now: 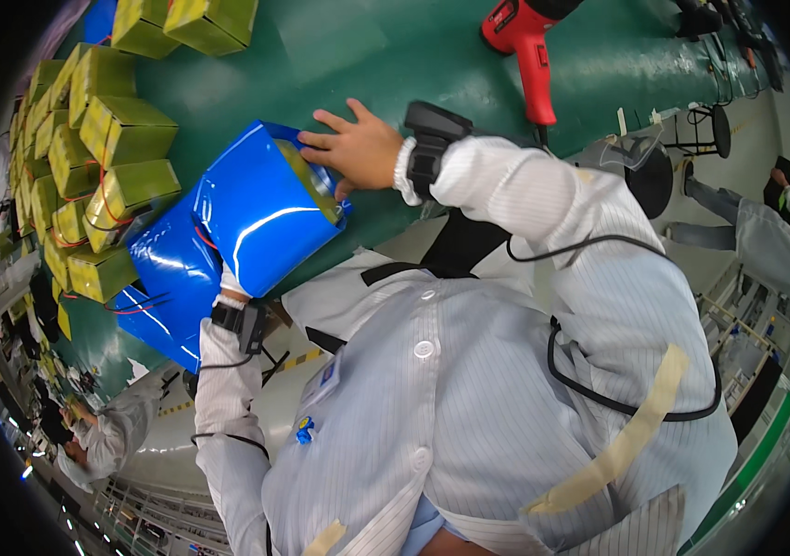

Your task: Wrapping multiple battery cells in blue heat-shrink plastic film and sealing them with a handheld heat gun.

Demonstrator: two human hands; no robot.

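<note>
A shiny blue plastic sleeve (pixel 260 218) fits around a yellow-green block (pixel 300 172), whose end shows at the sleeve's open right side. Fingers spread, my right hand (pixel 358 153) rests against that open end. My left hand (pixel 234 284) is at the sleeve's lower left edge; its fingers are hidden behind the blue plastic. Another blue-wrapped piece (pixel 172 255) lies to the left, partly under the first. A red wire shows between the two.
Yellow-green blocks (pixel 135 199) with red and black wires are piled along the left of the green table (pixel 358 56). A red heat gun (pixel 532 69) lies at the upper right. Beyond the table edge are a black stool (pixel 650 176) and a person (pixel 770 236); another person (pixel 117 435) is at the lower left.
</note>
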